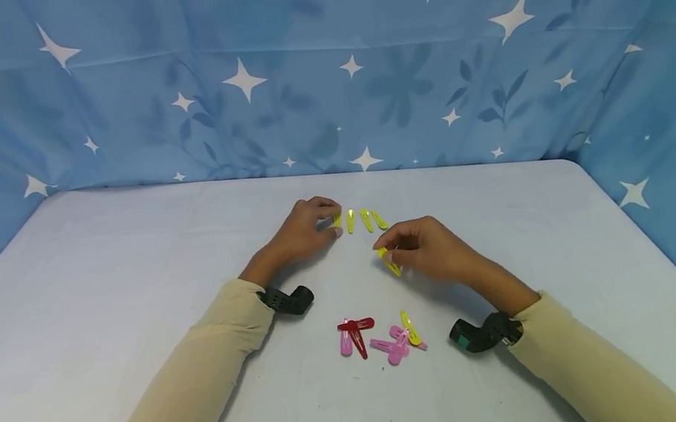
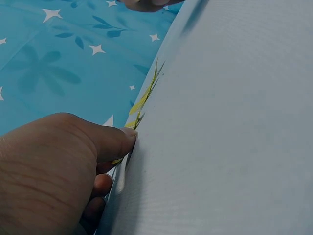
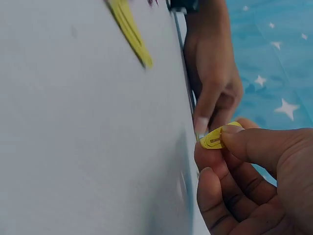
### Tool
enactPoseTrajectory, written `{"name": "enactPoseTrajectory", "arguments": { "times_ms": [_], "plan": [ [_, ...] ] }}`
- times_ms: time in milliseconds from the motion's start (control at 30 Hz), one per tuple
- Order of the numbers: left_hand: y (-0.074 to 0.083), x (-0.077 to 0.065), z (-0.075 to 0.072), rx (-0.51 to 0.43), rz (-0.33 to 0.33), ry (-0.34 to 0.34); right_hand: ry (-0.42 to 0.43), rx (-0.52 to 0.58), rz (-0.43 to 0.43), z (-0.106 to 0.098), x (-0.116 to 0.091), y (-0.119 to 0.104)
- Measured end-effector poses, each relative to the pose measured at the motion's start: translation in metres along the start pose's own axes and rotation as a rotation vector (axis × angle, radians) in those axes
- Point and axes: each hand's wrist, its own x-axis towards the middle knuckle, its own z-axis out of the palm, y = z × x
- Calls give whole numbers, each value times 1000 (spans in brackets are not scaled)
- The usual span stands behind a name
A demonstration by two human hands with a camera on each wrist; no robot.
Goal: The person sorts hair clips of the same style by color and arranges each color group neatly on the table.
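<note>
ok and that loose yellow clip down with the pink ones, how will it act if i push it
The yellow clip is probably light, being slim and small compared with the right hand. It looks fairly stiff, holding a straight outline. Being flat, it would likely slide rather than roll, perhaps nudging the pink clips it overlaps.

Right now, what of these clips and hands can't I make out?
Head view: part of a slim yellow hair clip, hidden by the left hand pinching it.
Left wrist view: most of the right hand, cut off at top.
Right wrist view: one end of a loose yellow clip, likewise.
</note>
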Motion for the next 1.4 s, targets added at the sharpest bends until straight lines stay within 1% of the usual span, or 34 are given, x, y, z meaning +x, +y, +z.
{"name": "enactPoseTrajectory", "arguments": {
  "times_ms": [167, 267, 533, 767, 900, 1067, 1200, 1400],
  "plan": [
    [-2, 1, 0, 2, 6, -8, 42, 22, 28, -5, 9, 7],
    [-2, 1, -1, -3, 16, -1, 62, 40, 46, -9, 13, 10],
    [-1, 0, 1, -9, 21, 4, 126, 62, 136, -21, 18, 20],
    [-1, -1, 0, -12, 24, 15, 171, 83, 177, -30, 26, 30],
    [0, -1, -1, -3, 19, 10, 176, 102, 179, -31, 31, 33],
    [1, -2, -2, 4, 20, 11, 170, 91, 174, -28, 38, 37],
    [1, -2, -2, -7, 11, 6, 191, 98, 193, -27, 42, 36],
    [0, -1, -1, -16, 18, 13, 189, 101, 215, -25, 48, 37]
  ]
}}
